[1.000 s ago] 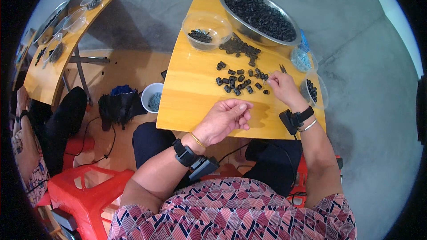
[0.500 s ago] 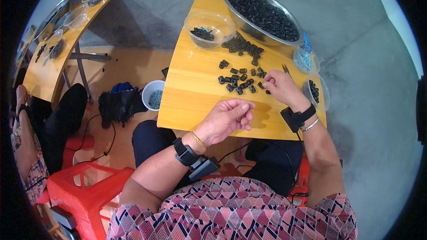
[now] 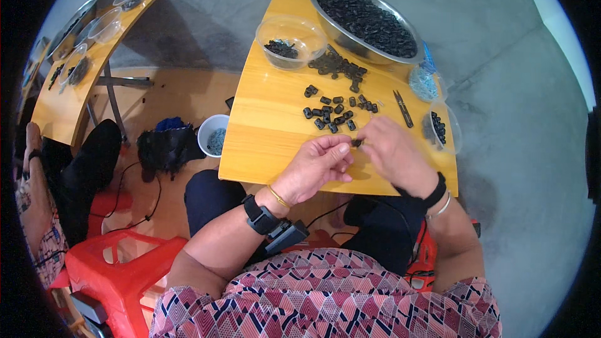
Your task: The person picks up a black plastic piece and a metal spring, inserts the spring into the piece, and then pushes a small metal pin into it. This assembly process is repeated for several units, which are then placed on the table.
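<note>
My left hand [image 3: 322,161] is held above the table's near edge, its thumb and fingers curled together; what lies in its pinch, if anything, is hidden. Its fingertips meet a small black plastic part [image 3: 357,143], which my right hand [image 3: 394,150] pinches from the other side. Just beyond both hands, several black barrel-shaped parts [image 3: 327,112] are spread on the yellow table [image 3: 263,144]. A denser heap of black parts [image 3: 338,66] lies behind them. Past my right hand is a black tweezer-like tool [image 3: 404,109] with two pointed tips.
A metal bowl [image 3: 313,1] full of black parts stands at the back. Clear tubs sit left [image 3: 258,40] and right [image 3: 456,134], beside a bag of pale blue pieces [image 3: 424,82]. A white bucket [image 3: 203,134] and red stool [image 3: 94,260] are left; another person [image 3: 34,169] sits further left.
My right hand has come from the parts on the table toward my left hand, carrying a small black part. The tweezer-like tool is now fully uncovered. My left hand stays about where it was.
</note>
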`<action>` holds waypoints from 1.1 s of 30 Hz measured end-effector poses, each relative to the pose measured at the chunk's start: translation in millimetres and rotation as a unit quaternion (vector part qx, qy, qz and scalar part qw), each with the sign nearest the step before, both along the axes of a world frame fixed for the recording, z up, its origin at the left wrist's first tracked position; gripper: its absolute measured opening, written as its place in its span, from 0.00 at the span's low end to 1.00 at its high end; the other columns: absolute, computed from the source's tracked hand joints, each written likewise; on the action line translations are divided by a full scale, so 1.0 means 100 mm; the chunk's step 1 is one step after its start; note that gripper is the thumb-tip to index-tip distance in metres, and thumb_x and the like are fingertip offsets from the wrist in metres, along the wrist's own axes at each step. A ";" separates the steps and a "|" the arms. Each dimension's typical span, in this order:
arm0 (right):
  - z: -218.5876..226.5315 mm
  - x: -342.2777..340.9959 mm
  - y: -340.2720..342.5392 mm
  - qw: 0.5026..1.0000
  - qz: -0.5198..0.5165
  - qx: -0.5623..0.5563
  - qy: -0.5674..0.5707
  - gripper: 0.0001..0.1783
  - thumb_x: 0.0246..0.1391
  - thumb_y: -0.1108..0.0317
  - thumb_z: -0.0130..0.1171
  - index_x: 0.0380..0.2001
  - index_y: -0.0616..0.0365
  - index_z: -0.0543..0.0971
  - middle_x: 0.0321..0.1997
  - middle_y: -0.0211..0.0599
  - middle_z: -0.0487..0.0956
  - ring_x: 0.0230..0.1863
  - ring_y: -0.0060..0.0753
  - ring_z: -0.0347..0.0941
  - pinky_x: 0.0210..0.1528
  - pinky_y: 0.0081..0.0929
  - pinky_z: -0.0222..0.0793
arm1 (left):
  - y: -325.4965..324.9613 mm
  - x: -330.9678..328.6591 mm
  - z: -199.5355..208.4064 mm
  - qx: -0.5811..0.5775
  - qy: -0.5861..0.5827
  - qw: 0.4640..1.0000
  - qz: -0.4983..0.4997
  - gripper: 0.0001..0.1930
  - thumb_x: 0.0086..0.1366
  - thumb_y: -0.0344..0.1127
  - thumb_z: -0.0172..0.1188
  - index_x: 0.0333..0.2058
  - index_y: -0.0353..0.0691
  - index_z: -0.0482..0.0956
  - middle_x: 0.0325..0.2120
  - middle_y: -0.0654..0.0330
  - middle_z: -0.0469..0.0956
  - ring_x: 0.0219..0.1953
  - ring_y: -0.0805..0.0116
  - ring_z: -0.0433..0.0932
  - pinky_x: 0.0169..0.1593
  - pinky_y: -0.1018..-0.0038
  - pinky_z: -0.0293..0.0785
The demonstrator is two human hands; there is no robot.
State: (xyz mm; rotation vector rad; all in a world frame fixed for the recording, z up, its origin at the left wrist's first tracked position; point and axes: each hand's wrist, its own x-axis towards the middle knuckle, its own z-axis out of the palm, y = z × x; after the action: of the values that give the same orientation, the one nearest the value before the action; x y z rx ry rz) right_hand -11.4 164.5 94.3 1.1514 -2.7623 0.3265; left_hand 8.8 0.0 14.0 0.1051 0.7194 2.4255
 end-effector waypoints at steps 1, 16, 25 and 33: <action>0.01 0.08 -0.06 1.000 -0.001 0.000 0.001 0.09 0.36 0.75 0.53 0.26 0.61 0.67 0.26 0.42 0.66 0.32 0.45 0.64 0.34 0.36 0.62 | 0.00 0.01 0.02 -0.024 0.006 1.000 0.012 0.09 0.59 0.32 0.51 0.36 0.33 0.71 0.24 0.62 0.71 0.25 0.76 0.70 0.31 0.78 0.72; -0.40 -0.52 0.58 0.949 -0.262 -0.134 -0.115 0.09 0.46 0.68 0.53 0.25 0.65 0.72 0.19 0.37 0.73 0.22 0.23 0.67 0.26 0.21 0.63 | 0.00 -0.03 -0.13 0.035 0.033 0.999 -0.011 0.07 0.61 0.31 0.46 0.35 0.36 0.70 0.24 0.61 0.70 0.24 0.74 0.67 0.31 0.75 0.69; -0.52 -0.71 0.45 0.950 -0.293 -0.026 -0.105 0.12 0.43 0.63 0.54 0.22 0.63 0.72 0.22 0.48 0.74 0.27 0.47 0.71 0.31 0.36 0.65 | -0.01 -0.03 -0.09 0.024 0.021 0.999 0.011 0.07 0.61 0.31 0.47 0.36 0.37 0.70 0.24 0.62 0.69 0.24 0.74 0.66 0.32 0.75 0.68; -0.23 -0.32 0.23 0.947 -0.173 -0.171 -0.211 0.02 0.48 0.76 0.50 0.25 0.62 0.68 0.20 0.28 0.68 0.23 0.18 0.65 0.26 0.18 0.63 | -0.02 -0.04 -0.13 0.058 0.019 0.998 0.017 0.07 0.61 0.31 0.48 0.36 0.36 0.71 0.24 0.63 0.69 0.24 0.74 0.66 0.32 0.75 0.68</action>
State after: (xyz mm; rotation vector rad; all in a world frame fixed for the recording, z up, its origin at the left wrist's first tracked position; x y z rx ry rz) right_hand -43.1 187.5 71.5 0.5483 -3.0056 1.0640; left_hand 5.2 -2.2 1.4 0.1875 0.6002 2.5038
